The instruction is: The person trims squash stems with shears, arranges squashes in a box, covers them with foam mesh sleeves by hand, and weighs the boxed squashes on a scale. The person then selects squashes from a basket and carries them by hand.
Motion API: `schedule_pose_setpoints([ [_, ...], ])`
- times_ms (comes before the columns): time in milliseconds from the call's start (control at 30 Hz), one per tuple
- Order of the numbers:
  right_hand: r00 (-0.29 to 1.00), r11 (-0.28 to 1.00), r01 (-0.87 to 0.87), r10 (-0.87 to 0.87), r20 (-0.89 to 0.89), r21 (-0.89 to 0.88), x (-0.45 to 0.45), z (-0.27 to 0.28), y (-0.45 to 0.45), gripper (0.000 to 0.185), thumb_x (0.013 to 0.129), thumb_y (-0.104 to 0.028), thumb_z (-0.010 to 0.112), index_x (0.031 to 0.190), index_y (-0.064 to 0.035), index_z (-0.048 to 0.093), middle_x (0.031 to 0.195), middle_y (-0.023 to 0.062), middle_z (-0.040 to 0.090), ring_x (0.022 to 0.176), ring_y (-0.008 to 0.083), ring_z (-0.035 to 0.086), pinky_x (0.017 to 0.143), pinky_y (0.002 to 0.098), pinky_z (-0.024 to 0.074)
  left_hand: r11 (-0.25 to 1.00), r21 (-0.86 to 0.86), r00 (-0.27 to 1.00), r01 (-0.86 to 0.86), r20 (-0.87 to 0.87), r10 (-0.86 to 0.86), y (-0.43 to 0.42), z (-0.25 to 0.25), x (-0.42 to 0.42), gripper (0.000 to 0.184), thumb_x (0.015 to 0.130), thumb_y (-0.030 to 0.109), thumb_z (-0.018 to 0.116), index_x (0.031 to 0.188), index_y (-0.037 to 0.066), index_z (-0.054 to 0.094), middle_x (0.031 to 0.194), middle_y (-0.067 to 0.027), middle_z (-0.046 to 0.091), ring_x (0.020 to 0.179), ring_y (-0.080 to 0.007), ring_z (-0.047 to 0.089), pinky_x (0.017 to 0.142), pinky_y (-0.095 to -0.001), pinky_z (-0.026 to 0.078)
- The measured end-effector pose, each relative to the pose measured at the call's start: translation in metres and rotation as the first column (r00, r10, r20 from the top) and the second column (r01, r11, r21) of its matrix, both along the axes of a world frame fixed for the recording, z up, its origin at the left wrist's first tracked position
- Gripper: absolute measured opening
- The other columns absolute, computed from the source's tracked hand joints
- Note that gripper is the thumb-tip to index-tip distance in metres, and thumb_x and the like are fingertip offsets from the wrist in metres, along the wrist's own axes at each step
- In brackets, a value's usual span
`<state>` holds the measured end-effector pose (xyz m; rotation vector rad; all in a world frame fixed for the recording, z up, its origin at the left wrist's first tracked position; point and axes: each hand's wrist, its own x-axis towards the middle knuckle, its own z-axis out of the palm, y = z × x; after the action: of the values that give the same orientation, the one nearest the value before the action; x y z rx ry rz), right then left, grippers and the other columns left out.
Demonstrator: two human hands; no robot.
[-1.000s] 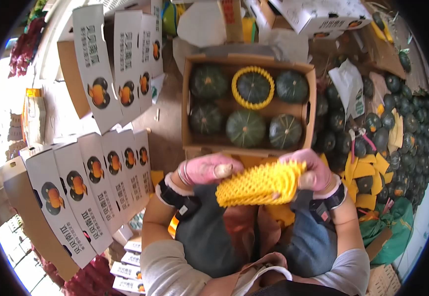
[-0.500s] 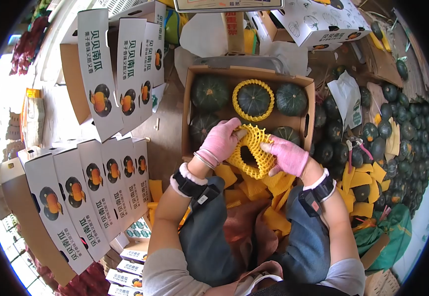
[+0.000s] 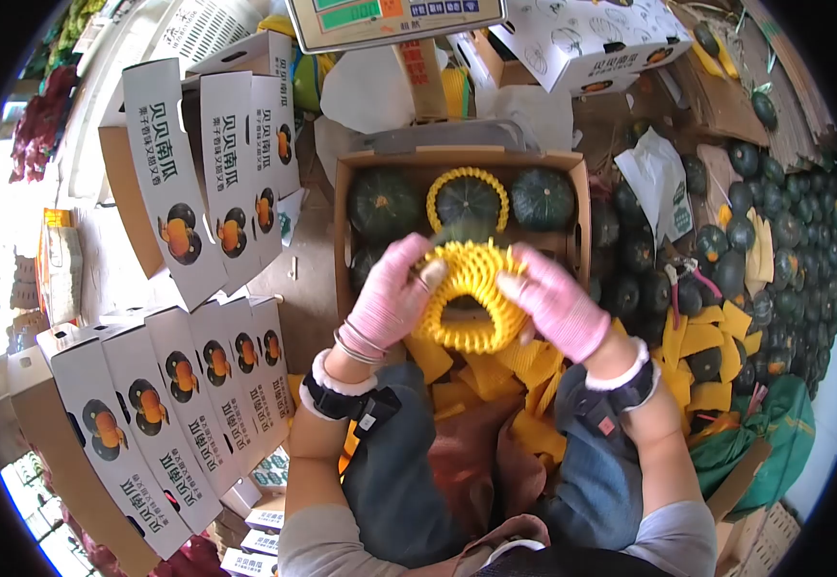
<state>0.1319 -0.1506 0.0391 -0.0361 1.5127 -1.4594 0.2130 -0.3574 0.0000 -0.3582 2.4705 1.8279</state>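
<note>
Both hands wear pink gloves and grip a yellow foam net sleeve point(image 3: 471, 260) between them. My left hand point(image 3: 394, 293) pinches its left side; my right hand point(image 3: 555, 298) holds the right side. The sleeve's edge looks rolled into a thick ring with an opening at the front. Just beyond is a cardboard box point(image 3: 342, 183) with dark green pumpkins inside. In its back row sit a pumpkin point(image 3: 383, 204) at left, one point(image 3: 469, 204) ringed by a yellow foam net point(image 3: 503, 197), and another point(image 3: 543, 199) at right. My hands partly hide the front row.
Printed white cartons point(image 3: 149, 404) stand in rows at left. A weighing scale point(image 3: 394, 19) is at the top. Many loose pumpkins point(image 3: 784, 279) are piled at right, near pink-handled clippers point(image 3: 693, 274). Flat yellow foam sleeves point(image 3: 717, 337) lie by my right side and between my legs.
The foam net in my hands has gone from loosely stretched to bunched into a thicker ring. My hands have spread slightly apart. The view has shifted, bringing more of the scale into sight.
</note>
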Motion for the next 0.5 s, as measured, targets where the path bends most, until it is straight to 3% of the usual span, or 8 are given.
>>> schedule_pose_setpoints([
  [33,0.993,0.999,0.016,-0.011,-0.116,0.042,-0.008,0.003,-0.001,0.031,0.094,-0.024,0.052,0.120,-0.0074,0.051,0.095,0.0019,0.064,0.068,0.0067,0.060,0.041,0.0212,0.0444,0.976,0.210,0.985,-0.060,-0.145,0.092,0.002,-0.008,-0.003,0.012,0.090,0.008,0.058,0.100,0.001,0.055,0.083,-0.0042,0.054,0.075,-0.0131,0.051,0.068,-0.0262,0.044],
  [100,0.939,0.990,0.015,0.032,-0.341,0.137,-0.030,-0.010,-0.012,0.028,0.093,-0.022,0.054,0.113,-0.0030,0.052,0.091,0.0088,0.062,0.066,0.0163,0.061,0.046,0.0293,0.0469,0.978,0.193,0.985,-0.080,-0.136,0.108,-0.001,-0.007,-0.023,0.012,0.092,0.008,0.057,0.101,0.002,0.053,0.082,-0.0016,0.052,0.075,-0.0091,0.047,0.068,-0.0241,0.043],
  [133,0.856,0.995,-0.001,0.053,-0.514,0.102,-0.040,-0.033,-0.016,0.024,0.093,-0.020,0.055,0.109,-0.0029,0.052,0.093,0.0125,0.059,0.074,0.0241,0.061,0.059,0.0325,0.0473,0.994,0.051,0.981,-0.098,-0.164,0.105,-0.004,-0.019,-0.033,0.012,0.092,0.009,0.056,0.101,0.003,0.053,0.080,-0.0011,0.050,0.075,-0.0076,0.045,0.068,-0.0227,0.043],
  [167,0.737,0.997,-0.007,0.059,-0.673,0.079,-0.050,-0.057,-0.020,0.022,0.092,-0.019,0.057,0.105,-0.0027,0.052,0.094,0.0162,0.056,0.081,0.0319,0.060,0.072,0.0357,0.0476,0.986,0.060,0.966,-0.158,-0.195,0.167,-0.006,-0.040,-0.040,0.012,0.092,0.011,0.057,0.101,0.003,0.054,0.081,-0.0020,0.052,0.075,-0.0090,0.046,0.069,-0.0241,0.044],
  [233,0.503,0.990,0.046,-0.136,-0.854,-0.131,-0.067,-0.087,-0.024,0.017,0.093,-0.016,0.056,0.104,-0.0032,0.052,0.092,0.0141,0.057,0.083,0.0272,0.059,0.075,0.0319,0.0471,0.975,0.110,0.924,-0.193,-0.313,0.219,-0.010,-0.064,-0.052,0.015,0.092,0.013,0.058,0.102,0.003,0.054,0.084,-0.0040,0.056,0.077,-0.0110,0.049,0.071,-0.0257,0.045],
  [367,0.477,0.967,0.078,-0.248,-0.843,-0.241,-0.080,-0.094,-0.029,0.015,0.093,-0.015,0.056,0.102,-0.0033,0.052,0.089,0.0113,0.058,0.079,0.0177,0.055,0.074,0.0282,0.0470,0.972,-0.024,0.885,-0.233,-0.420,0.201,-0.004,-0.059,-0.068,0.017,0.091,0.012,0.059,0.104,0.002,0.055,0.086,-0.0063,0.058,0.079,-0.0133,0.052,0.075,-0.0270,0.046],
  [433,0.419,0.964,0.140,-0.264,-0.869,-0.225,-0.078,-0.094,-0.033,0.015,0.093,-0.015,0.057,0.100,-0.0029,0.052,0.088,0.0103,0.059,0.077,0.0159,0.055,0.073,0.0280,0.0473,0.957,0.048,0.878,-0.286,-0.388,0.282,-0.006,-0.065,-0.073,0.014,0.091,0.011,0.060,0.100,0.001,0.056,0.083,-0.0049,0.058,0.077,-0.0114,0.051,0.072,-0.0261,0.046],
  [500,0.441,0.940,0.268,-0.312,-0.841,-0.209,-0.079,-0.099,-0.037,0.018,0.091,-0.018,0.060,0.096,-0.0013,0.055,0.079,0.0088,0.059,0.071,0.0144,0.054,0.069,0.0274,0.0473,0.938,0.099,0.878,-0.332,-0.332,0.346,-0.008,-0.066,-0.073,0.014,0.091,0.011,0.060,0.099,0.001,0.056,0.082,-0.0041,0.058,0.076,-0.0102,0.050,0.071,-0.0255,0.046],
])
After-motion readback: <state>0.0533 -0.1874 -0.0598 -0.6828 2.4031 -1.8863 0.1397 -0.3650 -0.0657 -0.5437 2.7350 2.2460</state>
